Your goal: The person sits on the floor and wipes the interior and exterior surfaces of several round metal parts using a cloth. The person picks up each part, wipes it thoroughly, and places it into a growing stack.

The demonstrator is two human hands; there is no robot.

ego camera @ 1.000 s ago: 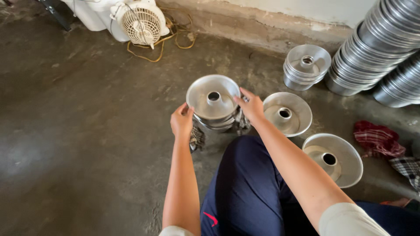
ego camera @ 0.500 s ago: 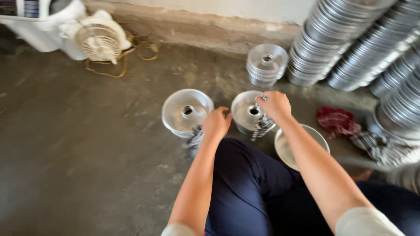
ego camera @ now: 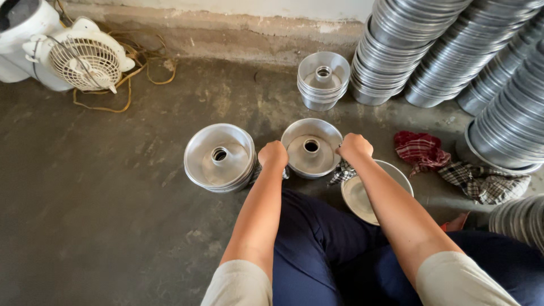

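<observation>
We grip a tube pan [ego camera: 311, 148] on the concrete floor [ego camera: 102, 215], left hand [ego camera: 272, 154] and right hand [ego camera: 354, 148] clamped on opposite rims (another pan stack [ego camera: 219, 158] just beside, a checked cloth [ego camera: 420, 151] near).

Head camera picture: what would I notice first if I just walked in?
Probably the two hands, left hand and right hand, gripping the rim of a shiny ring-shaped metal pan on the floor in the middle. Then the tall leaning stacks of metal pans at top right, and the white fan at top left.
</observation>
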